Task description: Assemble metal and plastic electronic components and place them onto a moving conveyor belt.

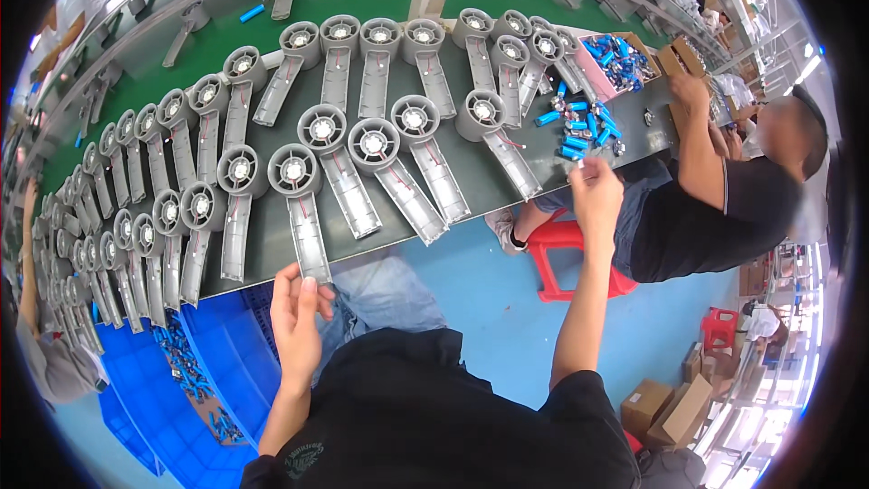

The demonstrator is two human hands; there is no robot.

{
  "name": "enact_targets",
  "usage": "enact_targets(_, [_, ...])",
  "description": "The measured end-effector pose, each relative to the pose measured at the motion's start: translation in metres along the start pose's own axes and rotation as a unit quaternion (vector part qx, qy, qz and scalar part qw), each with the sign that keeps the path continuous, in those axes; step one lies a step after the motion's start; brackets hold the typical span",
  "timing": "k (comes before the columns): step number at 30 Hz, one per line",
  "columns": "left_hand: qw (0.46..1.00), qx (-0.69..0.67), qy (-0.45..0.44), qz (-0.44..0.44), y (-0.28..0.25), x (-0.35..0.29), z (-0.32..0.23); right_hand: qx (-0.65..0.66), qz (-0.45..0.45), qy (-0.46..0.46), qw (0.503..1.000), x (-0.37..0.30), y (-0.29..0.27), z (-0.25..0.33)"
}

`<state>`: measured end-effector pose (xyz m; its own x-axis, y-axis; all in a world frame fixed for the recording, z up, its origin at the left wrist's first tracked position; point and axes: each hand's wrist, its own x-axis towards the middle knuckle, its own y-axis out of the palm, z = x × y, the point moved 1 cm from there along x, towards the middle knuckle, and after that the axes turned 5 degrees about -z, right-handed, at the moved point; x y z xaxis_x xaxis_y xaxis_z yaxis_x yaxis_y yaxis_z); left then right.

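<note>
My left hand (296,319) is at the table's near edge, with its thumb and fingers closed about the lower end of a grey fan housing (306,231). This housing has a round ring with a white hub, an open trough handle and a thin red wire. Raised at the right, my right hand (597,199) pinches with thumb and forefinger. A small whitish bit shows at its fingertips, too small to name. Just beyond lies a loose pile of blue cylinders with metal-coloured ends (588,125). The nearest housing to this hand (498,136) lies to its left.
Rows of similar housings (339,54) cover the dark table (262,258). A pink-lined box (608,72) holds more blue cylinders. A co-worker (715,208) sits at the right beside a red stool (561,258). Blue bins (231,353) stand below left; cartons (665,407) rest on the floor.
</note>
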<state>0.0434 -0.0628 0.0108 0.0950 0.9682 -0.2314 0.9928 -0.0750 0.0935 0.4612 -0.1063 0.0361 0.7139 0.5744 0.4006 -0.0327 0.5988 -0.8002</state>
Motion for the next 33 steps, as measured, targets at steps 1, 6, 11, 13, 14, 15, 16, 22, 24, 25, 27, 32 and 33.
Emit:
enact_targets(1, [1.0, 0.013, 0.004, 0.0, -0.003, 0.0, 0.0, 0.028, -0.018, 0.016, 0.999, 0.003, -0.002, 0.003])
enact_targets(6, [0.99, 0.111, 0.068, -0.055, -0.017, 0.001, -0.014, 0.273, 0.048, 0.038, 0.96, 0.03, -0.044, 0.02])
enact_targets(11, [0.909, 0.248, 0.315, -0.11, -0.019, 0.011, -0.046, 0.451, 0.157, 0.047, 0.877, 0.015, -0.062, 0.093])
enact_targets(13, [0.89, 0.248, 0.373, -0.08, -0.005, 0.016, -0.073, 0.492, 0.227, 0.029, 0.84, 0.001, -0.057, 0.117])
enact_targets(14, [0.86, 0.265, 0.432, -0.061, -0.002, 0.022, -0.079, 0.531, 0.276, 0.042, 0.8, -0.007, -0.053, 0.13])
enact_targets(15, [0.839, 0.269, 0.473, -0.009, 0.002, 0.027, -0.091, 0.566, 0.325, 0.056, 0.756, -0.016, -0.048, 0.145])
enact_targets(16, [0.822, 0.256, 0.508, 0.022, 0.007, 0.034, -0.097, 0.575, 0.362, 0.053, 0.732, -0.025, -0.045, 0.163])
enact_targets(22, [0.879, 0.128, 0.441, 0.126, 0.001, 0.054, -0.096, 0.653, 0.59, 0.04, 0.473, -0.071, 0.016, 0.229])
enact_targets(24, [0.924, 0.035, 0.345, 0.163, -0.009, 0.056, -0.086, 0.653, 0.618, 0.049, 0.435, -0.084, 0.027, 0.248])
enact_targets(25, [0.926, 0.038, 0.342, 0.158, -0.014, 0.056, -0.082, 0.642, 0.642, 0.051, 0.415, -0.089, 0.032, 0.255])
enact_targets(27, [0.921, -0.03, 0.363, 0.137, -0.027, 0.057, -0.076, 0.63, 0.667, 0.056, 0.393, -0.095, 0.036, 0.259])
enact_targets(32, [0.933, -0.198, 0.267, 0.135, -0.053, 0.052, -0.075, 0.426, 0.375, -0.186, 0.802, -0.092, 0.042, 0.245])
enact_targets(33, [0.934, -0.198, 0.266, 0.133, -0.056, 0.053, -0.073, 0.373, 0.345, -0.265, 0.819, -0.09, 0.044, 0.24])
